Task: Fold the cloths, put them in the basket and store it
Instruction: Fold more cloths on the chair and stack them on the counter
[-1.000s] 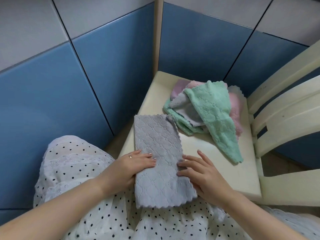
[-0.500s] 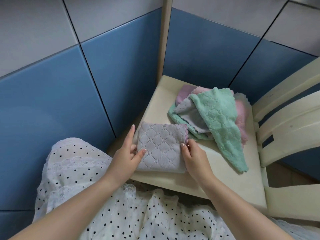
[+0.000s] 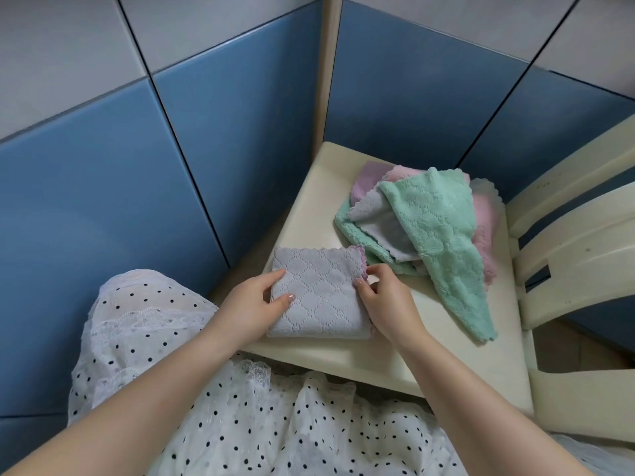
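Head view, no readable writing, left hand [image 3: 252, 304] gripping folded grey quilted cloth [image 3: 321, 293] on cream chair seat [image 3: 446, 341], right hand [image 3: 386, 298] pinching its right edge, fingers curled.

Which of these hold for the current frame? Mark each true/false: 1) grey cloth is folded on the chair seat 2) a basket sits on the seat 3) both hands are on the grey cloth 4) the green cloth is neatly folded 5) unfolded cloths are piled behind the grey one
1) True: the grey cloth lies folded square on the chair seat.
2) False: no basket is in view.
3) True: the left hand grips its left edge, the right hand pinches its right edge.
4) False: the green cloth is draped loose over the pile.
5) True: the pile of cloths lies unfolded, farther back on the seat.
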Demonstrator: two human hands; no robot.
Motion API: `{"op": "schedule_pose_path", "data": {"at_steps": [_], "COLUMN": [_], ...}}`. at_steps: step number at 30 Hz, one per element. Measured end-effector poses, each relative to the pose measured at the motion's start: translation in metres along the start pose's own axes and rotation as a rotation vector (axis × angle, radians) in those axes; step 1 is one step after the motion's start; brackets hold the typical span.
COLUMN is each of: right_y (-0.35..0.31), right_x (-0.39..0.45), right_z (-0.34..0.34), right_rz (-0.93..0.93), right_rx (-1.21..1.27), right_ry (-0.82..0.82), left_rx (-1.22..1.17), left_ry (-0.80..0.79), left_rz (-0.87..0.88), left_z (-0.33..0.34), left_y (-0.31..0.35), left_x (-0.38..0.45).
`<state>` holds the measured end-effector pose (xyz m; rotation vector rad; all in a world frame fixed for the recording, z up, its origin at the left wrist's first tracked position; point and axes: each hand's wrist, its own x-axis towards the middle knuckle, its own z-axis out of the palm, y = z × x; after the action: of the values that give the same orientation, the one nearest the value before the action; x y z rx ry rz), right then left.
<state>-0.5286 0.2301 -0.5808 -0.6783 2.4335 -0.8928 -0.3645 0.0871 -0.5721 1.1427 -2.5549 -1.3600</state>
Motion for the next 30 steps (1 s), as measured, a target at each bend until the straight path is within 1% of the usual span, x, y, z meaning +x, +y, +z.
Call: {"op": "schedule_pose_path", "data": {"at_steps": [1, 2, 4, 5, 7, 8, 10, 11, 13, 17, 21, 22, 24, 25, 26, 27, 28, 30], "right_y": [0.002, 0.003, 0.001, -0.003, -0.012, -0.015, -0.020, -0.020, -0.012, 0.003, -0.002, -0.003, 0.000, 0.004, 0.008, 0.010, 0.012, 0.008], "right_x": [0.000, -0.001, -0.006, -0.007, -0.008, -0.008, -0.010, -0.011, -0.010, -0.006, -0.003, -0.004, -0.007, -0.010, -0.012, -0.015, -0.017, -0.018], "right_z": [-0.003, -0.006, -0.008, -0.005, 0.012, 0.023, 0.039, 0.043, 0.041, 0.031, 0.025, 0.020, 0.007, 0.001, -0.004, -0.008, -0.010, -0.010], "right_rz": [-0.016, -0.059, -0.232, -0.345, -0.533, -0.564, -0.510, -0.468, -0.392, -0.331, -0.333, -0.340, -0.348, -0.327, -0.275, -0.216, -0.155, -0.077], "right_rx": [-0.052, -0.116, -0.180, -0.198, -0.320, -0.404, -0.532, -0.574, -0.637, -0.706, -0.674, -0.634, -0.467, -0.390, -0.332, -0.289, -0.250, -0.143], "right_ry": [0.030, 0.084, 0.228, 0.269, 0.279, 0.248, 0.110, 0.041, -0.057, -0.107, -0.158, -0.136, 0.017, 0.101, 0.132, 0.111, 0.053, -0.040], "left_rx": [0.105, 0.221, 0.383, 0.438, 0.563, 0.615, 0.705, 0.728, 0.760, 0.736, 0.675, 0.627, 0.471, 0.395, 0.333, 0.273, 0.206, 0.084], "left_ry": [0.029, 0.100, 0.257, 0.297, 0.266, 0.186, 0.045, 0.001, -0.014, -0.012, -0.018, 0.003, 0.090, 0.145, 0.195, 0.229, 0.245, 0.248], "left_rz": [0.032, 0.089, 0.271, 0.362, 0.454, 0.433, 0.346, 0.294, 0.230, 0.147, 0.167, 0.175, 0.172, 0.157, 0.135, 0.101, 0.067, 0.032], "left_z": [-0.002, -0.004, -0.003, 0.001, 0.013, 0.019, 0.029, 0.032, 0.033, 0.026, 0.024, 0.021, 0.015, 0.011, 0.007, 0.005, 0.003, 0.003], "left_y": [0.000, -0.001, -0.001, 0.000, 0.006, 0.011, 0.015, 0.013, 0.005, -0.001, 0.003, 0.002, -0.003, -0.007, -0.010, -0.014, -0.017, -0.018], "left_x": [-0.001, -0.002, -0.003, 0.000, 0.008, 0.011, 0.016, 0.018, 0.022, 0.024, 0.024, 0.022, 0.016, 0.012, 0.009, 0.005, 0.002, -0.002]}}
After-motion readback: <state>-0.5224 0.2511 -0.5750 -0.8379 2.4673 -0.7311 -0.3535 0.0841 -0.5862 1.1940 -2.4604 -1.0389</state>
